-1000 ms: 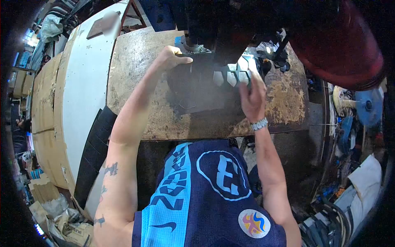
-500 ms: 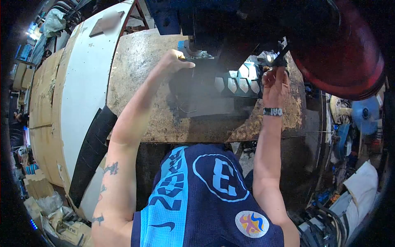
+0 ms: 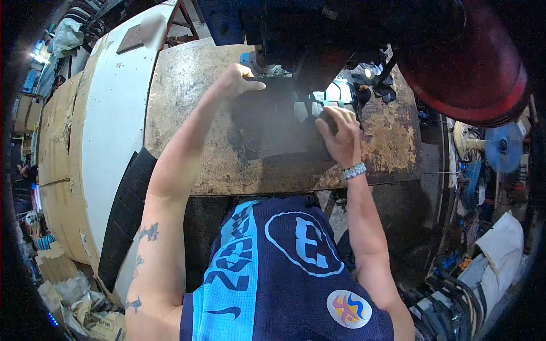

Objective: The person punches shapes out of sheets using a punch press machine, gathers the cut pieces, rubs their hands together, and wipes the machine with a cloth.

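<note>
At the far left edge of a dark flat sheet (image 3: pixel 273 128) is my left hand (image 3: pixel 236 82). Its fingers are curled, with the thumb on the sheet's edge. The sheet lies on a worn wooden table (image 3: pixel 187 113), below a large dark machine (image 3: pixel 318 34) that hides its far side. My right hand (image 3: pixel 342 133) is over the sheet's right side, thumb and fingers apart. Pale, brightly lit pointed shapes (image 3: pixel 301 111) show just beyond its fingertips, partly covered by the hand. A small black fitting (image 3: pixel 384 91) on the machine's right side stands apart from both hands.
A big red rounded part (image 3: pixel 472 85) hangs at the upper right. Beside the table on the left are a white board (image 3: pixel 116 102), cardboard (image 3: pixel 62 165) and a black strip (image 3: pixel 128 210). At the right stand a blue fan (image 3: pixel 503 146) and piled material (image 3: pixel 500 244).
My right hand has come down and left from the machine's black fitting to the sheet's right side. My left hand has stayed nearly in place. The view has shifted slightly.
</note>
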{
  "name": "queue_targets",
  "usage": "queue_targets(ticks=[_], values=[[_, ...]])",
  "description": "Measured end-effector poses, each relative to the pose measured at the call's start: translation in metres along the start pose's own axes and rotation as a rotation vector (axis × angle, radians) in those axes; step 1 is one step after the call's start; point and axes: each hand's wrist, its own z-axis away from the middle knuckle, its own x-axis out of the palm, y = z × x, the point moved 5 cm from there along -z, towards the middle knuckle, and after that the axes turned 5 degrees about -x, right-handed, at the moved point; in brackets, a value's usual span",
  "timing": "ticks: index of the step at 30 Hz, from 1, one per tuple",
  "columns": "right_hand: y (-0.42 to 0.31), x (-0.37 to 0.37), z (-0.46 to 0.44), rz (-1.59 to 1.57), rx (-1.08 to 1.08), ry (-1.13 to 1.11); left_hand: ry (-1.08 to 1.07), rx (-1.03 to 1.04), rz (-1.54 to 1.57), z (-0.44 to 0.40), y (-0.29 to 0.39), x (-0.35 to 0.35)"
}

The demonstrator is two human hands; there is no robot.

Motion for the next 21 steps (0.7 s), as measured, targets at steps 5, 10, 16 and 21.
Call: queue_targets(ticks=[5, 10, 16, 21], values=[[-0.012, -0.009, 0.014, 0.252, -0.023, -0.235, -0.105, 0.082, 0.02, 0.024, 0.026, -0.007], [-0.025, -0.021, 0.042, 0.181, 0.07, -0.36, -0.332, 0.127, -0.11, 0.071, 0.041, 0.002], [-0.041, 0.003, 0.031, 0.151, 0.057, -0.109, -0.404, 0.223, -0.009, 0.078, 0.043, 0.034], [-0.036, 0.013, 0.034, 0.125, 0.088, -0.119, -0.458, 0.183, 0.048, 0.077, 0.08, 0.063]])
